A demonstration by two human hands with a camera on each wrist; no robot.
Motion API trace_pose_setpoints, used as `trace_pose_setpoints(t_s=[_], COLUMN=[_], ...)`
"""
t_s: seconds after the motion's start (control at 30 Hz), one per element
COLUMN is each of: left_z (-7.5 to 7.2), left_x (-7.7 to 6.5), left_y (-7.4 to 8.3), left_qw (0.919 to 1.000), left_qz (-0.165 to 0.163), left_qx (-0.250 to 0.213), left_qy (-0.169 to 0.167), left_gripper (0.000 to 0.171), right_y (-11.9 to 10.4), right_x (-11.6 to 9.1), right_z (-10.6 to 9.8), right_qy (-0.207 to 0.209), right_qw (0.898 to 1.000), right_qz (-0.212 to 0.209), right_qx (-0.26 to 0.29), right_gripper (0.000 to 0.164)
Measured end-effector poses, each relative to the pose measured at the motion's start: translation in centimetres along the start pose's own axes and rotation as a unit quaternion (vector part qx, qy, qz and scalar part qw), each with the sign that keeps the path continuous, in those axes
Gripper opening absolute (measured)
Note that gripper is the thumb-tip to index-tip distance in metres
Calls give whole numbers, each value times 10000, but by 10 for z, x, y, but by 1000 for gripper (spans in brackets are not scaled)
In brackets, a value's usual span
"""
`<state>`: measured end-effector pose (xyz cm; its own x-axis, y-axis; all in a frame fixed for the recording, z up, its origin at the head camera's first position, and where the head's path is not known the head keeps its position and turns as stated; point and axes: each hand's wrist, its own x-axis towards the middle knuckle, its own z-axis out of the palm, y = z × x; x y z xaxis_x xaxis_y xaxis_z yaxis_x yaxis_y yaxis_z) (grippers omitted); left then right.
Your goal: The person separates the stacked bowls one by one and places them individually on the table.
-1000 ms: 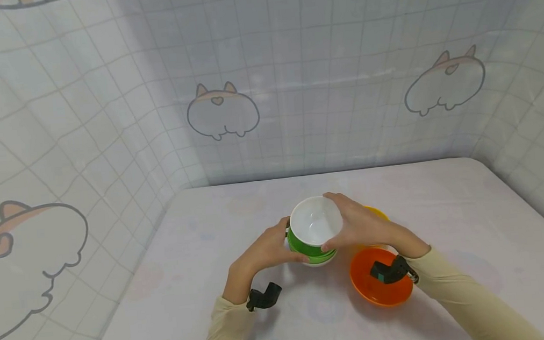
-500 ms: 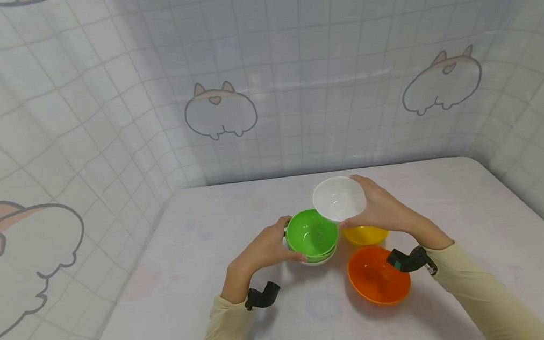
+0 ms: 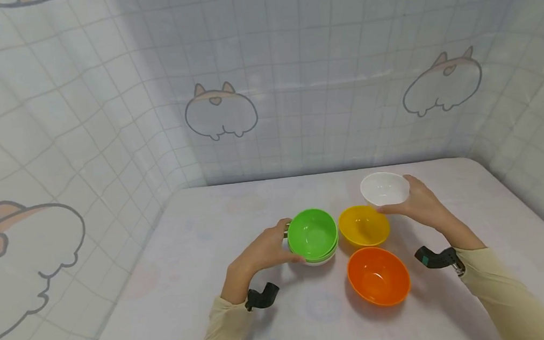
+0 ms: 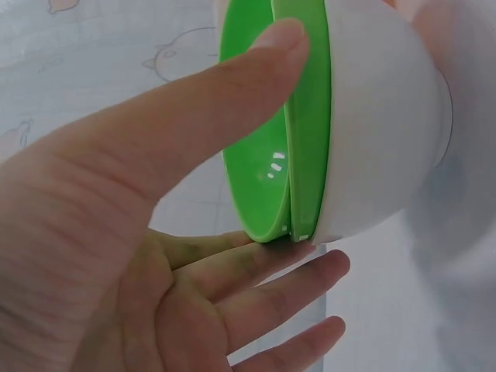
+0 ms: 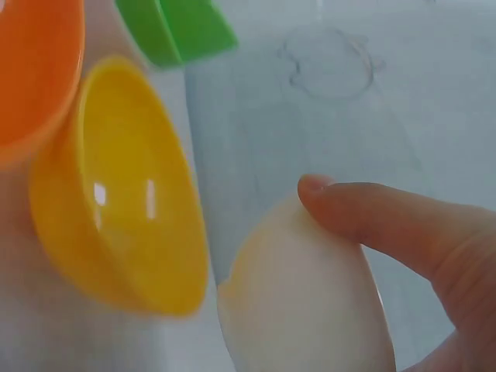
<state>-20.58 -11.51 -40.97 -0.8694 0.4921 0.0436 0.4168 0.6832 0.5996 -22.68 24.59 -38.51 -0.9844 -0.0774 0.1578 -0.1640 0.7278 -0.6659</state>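
"Since a moment ago, in the head view, the white bowl [image 3: 384, 190] has travelled right, away from the green bowls [image 3: 312, 234], to beyond the yellow bowl [image 3: 364, 226]; my left hand [image 3: 266, 249] has hardly moved."

"Which step is that?"

"Parting the bowls, I'd judge — the white one is clear of the stack. Next I think it calls for a level, steady lowering, without knocking the yellow bowl. My orange bowl [image 3: 378, 277] sits nearer me, just beside the yellow."

"And the left wrist view?"

"My thumb and fingers clasp the green bowls from opposite sides, with what looks like another white bowl [image 4: 380, 116] under them."

"Right wrist?"

"My right hand [image 3: 420, 203] pinches the white bowl, thumb against its outer wall — the other fingers are mostly out of sight. That bowl lies left of my right palm, near the yellow one. Whether its base touches the table [image 3: 208, 213], I can't tell."
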Motion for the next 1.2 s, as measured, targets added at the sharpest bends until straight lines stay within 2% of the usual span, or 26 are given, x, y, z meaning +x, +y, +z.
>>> trace_pose_setpoints(t_s=[0.1, 0.2, 0.47, 0.77, 0.97, 1.2], left_z=[-1, -1, 0, 0, 0, 1], left_x=[0, -1, 0, 0, 0, 0], left_y=[0, 0, 0, 2, 2, 0], left_qw=[10000, 10000, 9999, 9999, 9999, 9999], left_qz=[6, 21, 62, -32, -31, -24], left_qx=[32, 33, -46, -21, -82, -49], left_qy=[-16, -24, -78, -109, -125, -127], left_gripper=[95, 94, 94, 95, 95, 95], right_y=[12, 22, 36, 43, 45, 53], right_x=[0, 0, 0, -2, -2, -2], right_z=[-7, -9, -3, 1, 3, 8], right_qy=[3, 17, 84, 27, -135, -122], right_qw=[9995, 9991, 9991, 9994, 9985, 9987], right_qz=[297, 422, 409, 348, 511, 476], right_qx=[-88, -79, -93, 22, -126, -169], right_gripper=[115, 114, 109, 103, 108, 106])
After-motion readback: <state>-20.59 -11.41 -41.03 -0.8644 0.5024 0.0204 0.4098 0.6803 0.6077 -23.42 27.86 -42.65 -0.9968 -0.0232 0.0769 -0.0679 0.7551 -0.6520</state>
